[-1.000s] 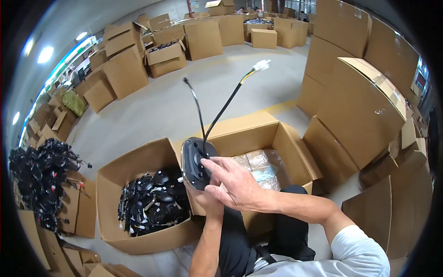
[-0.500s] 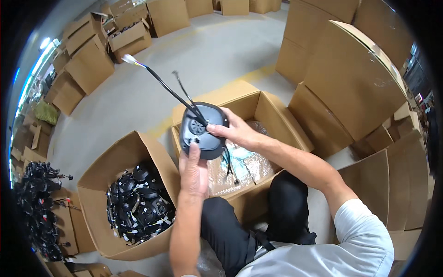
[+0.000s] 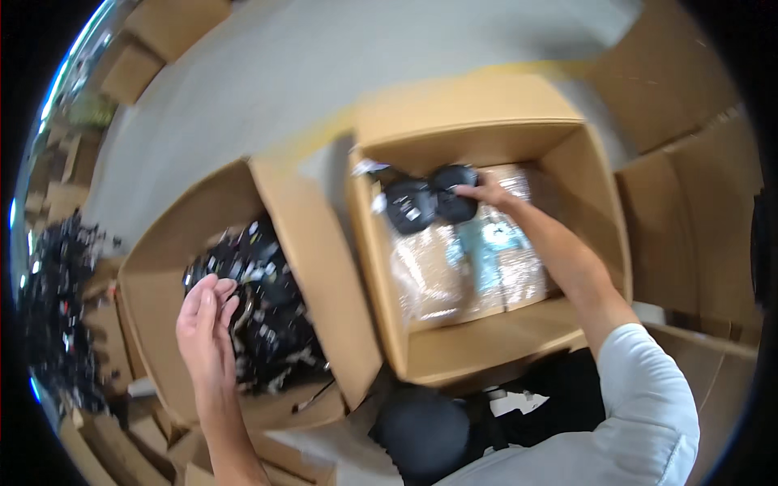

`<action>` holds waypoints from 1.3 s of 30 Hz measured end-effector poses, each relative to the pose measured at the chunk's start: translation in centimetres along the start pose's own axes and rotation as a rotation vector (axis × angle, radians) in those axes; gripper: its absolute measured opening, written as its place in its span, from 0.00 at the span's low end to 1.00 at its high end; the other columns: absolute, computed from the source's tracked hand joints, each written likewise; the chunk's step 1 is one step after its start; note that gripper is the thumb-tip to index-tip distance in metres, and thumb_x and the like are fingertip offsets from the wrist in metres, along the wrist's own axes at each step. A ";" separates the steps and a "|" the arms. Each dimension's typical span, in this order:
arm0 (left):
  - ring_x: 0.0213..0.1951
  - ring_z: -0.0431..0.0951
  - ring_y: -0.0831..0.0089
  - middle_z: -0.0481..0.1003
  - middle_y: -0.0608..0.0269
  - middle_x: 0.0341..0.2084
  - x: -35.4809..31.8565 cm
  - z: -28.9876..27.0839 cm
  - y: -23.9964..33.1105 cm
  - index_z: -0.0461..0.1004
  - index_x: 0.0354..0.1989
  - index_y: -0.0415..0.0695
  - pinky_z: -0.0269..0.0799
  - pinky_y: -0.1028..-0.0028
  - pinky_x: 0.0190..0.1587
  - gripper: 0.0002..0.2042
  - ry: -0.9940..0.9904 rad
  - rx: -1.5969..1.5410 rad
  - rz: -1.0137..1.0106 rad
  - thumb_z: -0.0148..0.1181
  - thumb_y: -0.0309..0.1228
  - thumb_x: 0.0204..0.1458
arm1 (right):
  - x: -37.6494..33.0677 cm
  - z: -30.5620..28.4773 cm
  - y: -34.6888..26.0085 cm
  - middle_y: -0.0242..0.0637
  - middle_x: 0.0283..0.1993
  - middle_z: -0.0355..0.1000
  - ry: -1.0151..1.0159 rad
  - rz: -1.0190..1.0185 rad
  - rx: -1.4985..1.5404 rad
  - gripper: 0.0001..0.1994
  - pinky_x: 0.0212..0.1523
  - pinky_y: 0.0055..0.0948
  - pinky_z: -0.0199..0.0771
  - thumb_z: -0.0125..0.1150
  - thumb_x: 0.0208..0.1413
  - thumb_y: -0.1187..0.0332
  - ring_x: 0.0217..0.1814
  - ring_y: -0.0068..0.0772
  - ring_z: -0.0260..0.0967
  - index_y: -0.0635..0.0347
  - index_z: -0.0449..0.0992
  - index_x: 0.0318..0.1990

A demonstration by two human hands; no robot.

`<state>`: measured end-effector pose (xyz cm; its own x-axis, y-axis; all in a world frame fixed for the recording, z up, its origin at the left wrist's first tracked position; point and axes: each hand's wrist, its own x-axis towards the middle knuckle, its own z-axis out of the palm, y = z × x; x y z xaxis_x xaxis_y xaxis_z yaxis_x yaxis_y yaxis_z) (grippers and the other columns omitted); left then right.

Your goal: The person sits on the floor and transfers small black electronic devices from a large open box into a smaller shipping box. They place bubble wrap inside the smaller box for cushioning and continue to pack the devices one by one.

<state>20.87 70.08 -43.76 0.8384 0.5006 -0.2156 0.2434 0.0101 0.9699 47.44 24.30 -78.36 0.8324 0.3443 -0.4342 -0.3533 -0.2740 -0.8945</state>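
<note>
Pinching a black part (image 3: 456,198) by the plastic (image 3: 433,283), the right hand (image 3: 488,192) should be going gently; the empty left hand (image 3: 207,328) is half-curling left of the plastic.

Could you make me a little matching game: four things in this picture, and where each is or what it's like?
1. Left hand
2. Right hand
3. Plastic wrap
4. Floor stripe

A. Yellow
B. Gripping a black part
C. Over the left box
D. Clear and shiny, inside the right box

Pairs: 1-C, 2-B, 3-D, 4-A
</note>
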 end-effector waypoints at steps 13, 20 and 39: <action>0.54 0.79 0.44 0.79 0.36 0.49 -2.6 -0.2 -26.7 0.73 0.58 0.40 0.75 0.54 0.57 0.30 -1.101 0.903 -0.058 0.70 0.41 0.46 | -19.3 -1.6 -9.2 0.59 0.61 0.73 -0.160 -0.142 -1.041 0.27 0.65 0.45 0.72 0.67 0.60 0.56 0.64 0.58 0.71 0.69 0.75 0.60; 0.41 0.84 0.49 0.83 0.42 0.39 1.4 -0.3 -16.7 0.82 0.35 0.37 0.80 0.60 0.47 0.17 -0.754 1.245 -0.043 0.70 0.38 0.41 | -28.8 2.2 -14.9 0.55 0.57 0.77 -0.268 -0.223 -0.957 0.23 0.64 0.40 0.73 0.67 0.61 0.61 0.62 0.50 0.75 0.70 0.77 0.57; 0.64 0.68 0.46 0.65 0.40 0.65 6.9 3.5 -17.1 0.61 0.68 0.33 0.67 0.55 0.64 0.41 -0.549 1.161 0.605 0.73 0.35 0.44 | -34.8 8.1 -27.1 0.42 0.50 0.78 0.147 0.022 0.478 0.18 0.53 0.34 0.82 0.62 0.61 0.67 0.48 0.32 0.80 0.68 0.73 0.55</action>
<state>24.20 70.37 -62.24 0.9705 -0.2259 -0.0838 -0.1848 -0.9213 0.3421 24.61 27.00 -39.83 0.8617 0.2035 -0.4647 -0.4990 0.1746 -0.8488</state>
